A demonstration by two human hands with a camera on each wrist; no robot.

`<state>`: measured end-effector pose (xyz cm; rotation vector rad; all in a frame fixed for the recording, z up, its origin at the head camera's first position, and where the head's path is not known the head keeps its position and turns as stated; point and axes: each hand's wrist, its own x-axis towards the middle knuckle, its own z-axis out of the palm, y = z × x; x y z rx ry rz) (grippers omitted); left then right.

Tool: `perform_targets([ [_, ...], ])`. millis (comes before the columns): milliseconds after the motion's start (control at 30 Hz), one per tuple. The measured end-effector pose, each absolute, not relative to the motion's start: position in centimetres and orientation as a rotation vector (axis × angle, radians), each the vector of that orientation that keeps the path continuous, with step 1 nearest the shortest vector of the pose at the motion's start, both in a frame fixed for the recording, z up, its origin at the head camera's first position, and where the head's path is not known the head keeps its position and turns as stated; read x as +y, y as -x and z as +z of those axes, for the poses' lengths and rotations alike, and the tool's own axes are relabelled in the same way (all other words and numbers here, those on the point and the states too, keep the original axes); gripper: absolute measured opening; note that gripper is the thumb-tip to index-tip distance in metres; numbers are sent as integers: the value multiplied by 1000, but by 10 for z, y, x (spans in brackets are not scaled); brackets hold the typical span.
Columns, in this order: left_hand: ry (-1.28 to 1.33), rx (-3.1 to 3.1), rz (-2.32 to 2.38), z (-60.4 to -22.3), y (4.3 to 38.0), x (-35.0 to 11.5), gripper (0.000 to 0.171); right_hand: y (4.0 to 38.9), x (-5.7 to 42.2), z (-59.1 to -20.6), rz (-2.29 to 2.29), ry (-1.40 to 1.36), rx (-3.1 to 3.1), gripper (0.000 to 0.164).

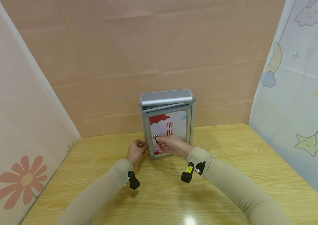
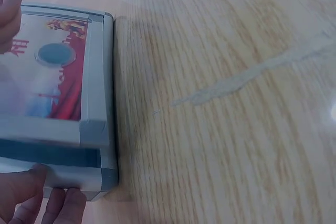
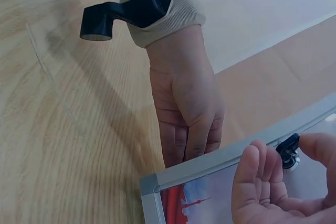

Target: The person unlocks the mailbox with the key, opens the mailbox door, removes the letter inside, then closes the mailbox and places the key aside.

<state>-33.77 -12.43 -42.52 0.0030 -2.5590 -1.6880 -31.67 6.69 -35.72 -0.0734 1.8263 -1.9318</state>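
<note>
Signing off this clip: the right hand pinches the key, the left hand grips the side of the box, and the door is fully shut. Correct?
Not quite: the left wrist view shows the door ajar, apart from the box's side, which the left hand does grip. The right hand does pinch the key.

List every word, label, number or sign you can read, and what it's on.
"举报": in red, on the box.
Red strokes on the box, left wrist view: partly hidden, unreadable.
Small marks on the box beside the right hand: too small to read.
Yellow tag on the right wrist camera: too small to read.
</note>
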Motion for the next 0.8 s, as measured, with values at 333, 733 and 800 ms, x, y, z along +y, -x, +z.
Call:
perform_targets([
  [333, -37, -2522, -1764, -427, 338, -123, 16, 296, 103, -362, -1796, 238, 1736, 20],
  [733, -37, -2528, -1761, -428, 339, -123, 16, 276, 152, -365, -1667, 429, 1666, 20],
  [800, -36, -2529, -1761, -428, 339, -124, 17, 274, 152, -367, -1651, 472, 1728, 26],
])
